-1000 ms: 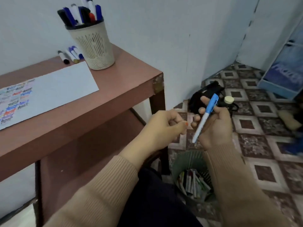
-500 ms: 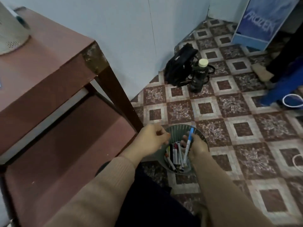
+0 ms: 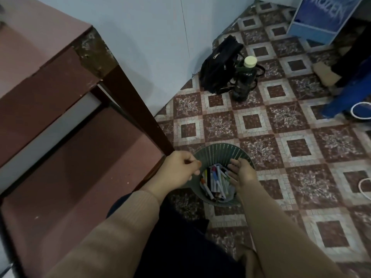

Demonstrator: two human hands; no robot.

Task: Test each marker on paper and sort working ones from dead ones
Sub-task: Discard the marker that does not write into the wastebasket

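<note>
Tiled floor (image 3: 297, 149) beside bench (image 3: 50, 57): bin (image 3: 220, 151) of markers (image 3: 214, 181) under right hand (image 3: 241, 173), slack and empty; left hand (image 3: 178, 171) curled (contents hidden). Discard step seemingly done; next, fetch another marker to test.

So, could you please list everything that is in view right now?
basket: one, dark green, slotted, on the floor by the table leg
markers: many, mixed colours, inside the basket
table: one, reddish brown, left
bag: one, black, on the floor against the wall
bottle: one, dark with a cream cap, beside the bag
box: one, blue, top right
floor: maroon and cream patterned tiles
left hand: curled, at the basket's left rim; hold unclear
right hand: open, over the markers
</note>
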